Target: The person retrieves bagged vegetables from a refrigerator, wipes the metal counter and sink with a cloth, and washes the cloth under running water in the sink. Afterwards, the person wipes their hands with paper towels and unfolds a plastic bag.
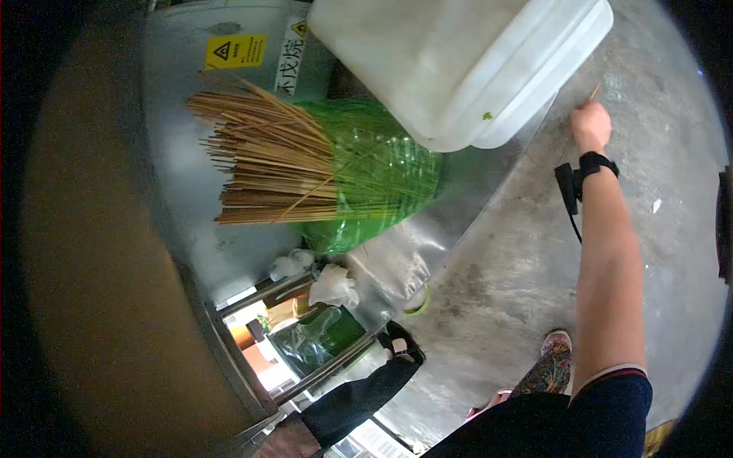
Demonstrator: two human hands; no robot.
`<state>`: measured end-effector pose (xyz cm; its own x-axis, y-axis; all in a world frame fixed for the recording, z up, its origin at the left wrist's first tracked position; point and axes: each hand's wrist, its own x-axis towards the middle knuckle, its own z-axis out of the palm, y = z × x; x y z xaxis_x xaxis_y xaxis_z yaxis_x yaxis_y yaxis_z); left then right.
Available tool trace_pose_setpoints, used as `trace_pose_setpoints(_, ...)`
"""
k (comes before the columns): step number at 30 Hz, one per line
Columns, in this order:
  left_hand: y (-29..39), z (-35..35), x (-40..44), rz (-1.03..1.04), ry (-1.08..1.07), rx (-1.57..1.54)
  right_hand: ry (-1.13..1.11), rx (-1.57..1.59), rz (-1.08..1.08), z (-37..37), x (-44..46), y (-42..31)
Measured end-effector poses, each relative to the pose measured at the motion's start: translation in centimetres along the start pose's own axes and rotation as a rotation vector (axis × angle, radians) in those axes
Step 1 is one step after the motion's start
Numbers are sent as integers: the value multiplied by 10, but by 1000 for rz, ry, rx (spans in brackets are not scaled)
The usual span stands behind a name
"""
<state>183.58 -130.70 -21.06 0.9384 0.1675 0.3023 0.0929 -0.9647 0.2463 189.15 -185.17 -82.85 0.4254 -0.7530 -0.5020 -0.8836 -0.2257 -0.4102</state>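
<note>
The right hand [592,124] closes around a thin wooden stick [595,92], well apart from the bundled sticks [275,164] in a green plastic bag [382,164]. The left hand's state can't be told. The stick looks light, stiff, snappable; best pinched mid-length.

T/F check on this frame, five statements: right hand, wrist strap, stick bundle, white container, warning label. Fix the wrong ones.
1. The right hand grips a thin stick. True.
2. The green bag covers the whole stick bundle. False: one end of the bundle pokes out bare.
3. The wrist strap is black. True.
4. The yellow warning label is on the white container. False: it is on the grey metal panel.
5. A small green scrap is on the white container. True.
</note>
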Motion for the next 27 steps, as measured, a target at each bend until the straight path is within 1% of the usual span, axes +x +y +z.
trace_pose_setpoints(2,1,-1,-3,-6,-10,-4,153,102,189,-1,-6,10)
trace_pose_setpoints(3,1,-1,-3,-9,-14,-2,240,199,79,10,2,38)
trace_pose_setpoints(5,1,-2,-3,-15,-22,0,298,336,10,6,6,80)
trace_pose_setpoints(7,-2,1,-5,-30,-27,-4,-85,233,-134,-48,-22,108)
trace_pose_setpoints(9,-5,3,-6,-48,-34,-14,-122,356,-115,-104,-80,97)
trace_pose_setpoints(11,-8,6,-6,-64,-45,-21,-546,617,8,-152,-136,75)
trace_pose_setpoints(12,-10,9,-5,-67,-52,-32,-600,874,-49,-159,-173,55)
trace_pose_setpoints(13,-13,10,-5,-70,-53,-43,-775,1031,-148,-173,-205,28)
trace_pose_setpoints(14,-16,16,-2,-82,-78,-51,-933,1280,10,-185,-232,-2)
trace_pose_setpoints(15,-18,19,0,-88,-86,-53,-992,1350,-61,-177,-254,-23)
trace_pose_setpoints(16,-22,20,-2,-98,-75,-80,-1001,1516,-166,-167,-274,-51)
trace_pose_setpoints(17,-23,21,2,-100,-90,-94,-993,1430,-340,-165,-285,-79)
trace_pose_setpoints(18,-25,26,5,-93,-106,-121,-897,1292,-473,-165,-296,-99)
trace_pose_setpoints(19,-28,29,4,-86,-109,-146,-861,1197,-409,-167,-304,-125)
trace_pose_setpoints(20,-29,29,6,-82,-120,-170,-593,1291,-562,-148,-317,-148)
trace_pose_setpoints(22,-33,34,8,-64,-140,-188,-572,1344,-573,-110,-335,-191)
trace_pose_setpoints(23,-32,36,11,-46,-131,-183,-558,1392,-587,-103,-338,-204)
trace_pose_setpoints(24,-29,39,13,-18,-115,-169,-550,1394,-602,-117,-337,-211)
trace_pose_setpoints(26,-16,43,12,13,-25,-58,-288,1359,-1035,-153,-339,-222)
trace_pose_setpoints(27,4,50,6,8,35,25,-271,1331,-1103,-158,-343,-222)
